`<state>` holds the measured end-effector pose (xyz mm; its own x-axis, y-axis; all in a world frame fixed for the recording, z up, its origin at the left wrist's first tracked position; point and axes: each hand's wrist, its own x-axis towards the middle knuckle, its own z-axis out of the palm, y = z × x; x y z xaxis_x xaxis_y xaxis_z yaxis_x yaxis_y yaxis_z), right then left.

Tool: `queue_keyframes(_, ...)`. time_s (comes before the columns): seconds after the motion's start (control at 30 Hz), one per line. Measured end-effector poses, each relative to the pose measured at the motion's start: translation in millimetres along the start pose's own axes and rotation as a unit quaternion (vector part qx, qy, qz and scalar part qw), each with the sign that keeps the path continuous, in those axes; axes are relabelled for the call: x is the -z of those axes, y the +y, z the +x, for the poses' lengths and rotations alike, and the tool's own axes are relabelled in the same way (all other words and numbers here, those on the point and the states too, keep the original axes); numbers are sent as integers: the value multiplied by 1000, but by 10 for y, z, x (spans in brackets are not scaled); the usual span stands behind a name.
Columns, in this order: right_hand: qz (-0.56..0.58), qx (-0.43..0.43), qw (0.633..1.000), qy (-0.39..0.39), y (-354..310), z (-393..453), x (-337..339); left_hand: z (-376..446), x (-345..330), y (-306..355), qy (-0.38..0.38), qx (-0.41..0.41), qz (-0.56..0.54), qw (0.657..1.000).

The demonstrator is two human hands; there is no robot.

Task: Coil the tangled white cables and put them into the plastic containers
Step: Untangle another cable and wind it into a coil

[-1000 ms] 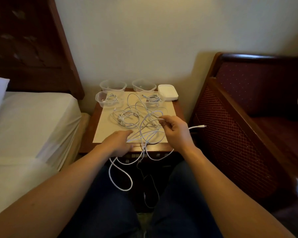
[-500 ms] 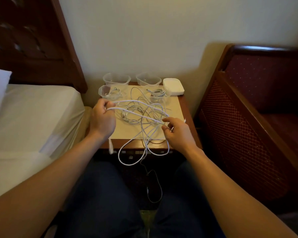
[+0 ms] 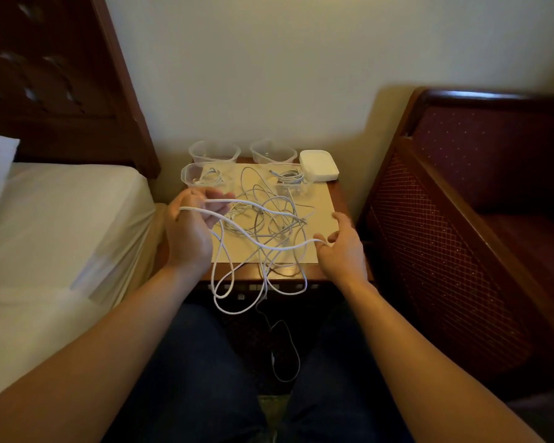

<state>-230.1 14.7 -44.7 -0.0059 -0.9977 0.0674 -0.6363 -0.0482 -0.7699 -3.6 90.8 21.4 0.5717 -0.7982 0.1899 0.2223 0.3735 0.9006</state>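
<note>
**Two hands drawing one white cable out of the tangle**

A bed is lying along the left and a dark wooden bench is standing on the right, with a small wooden nightstand sitting between them against the wall. A pale mat is covering most of its top.

The tangled white cables are sprawling over the mat, several loops hanging past the front edge. The left hand is gripping one thick cable, fingers curled round a loop of it. The right hand is pinching the same cable's other stretch between thumb and fingertips, the remaining fingers lying loosely spread.

Four clear plastic containers are standing at the back; the two nearer ones are each holding a coiled cable. A white lidded box is sitting just beside them.
</note>
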Motion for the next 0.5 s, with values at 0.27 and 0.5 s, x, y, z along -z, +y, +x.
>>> queue_keyframes(0.27,0,78,993,-85,15,220,-123,22,-91,-191,-71,46,48,995)
queue_keyframes(0.5,-6,83,995,-60,-83,455,243,-64,-205,-434,-106,47,189,975)
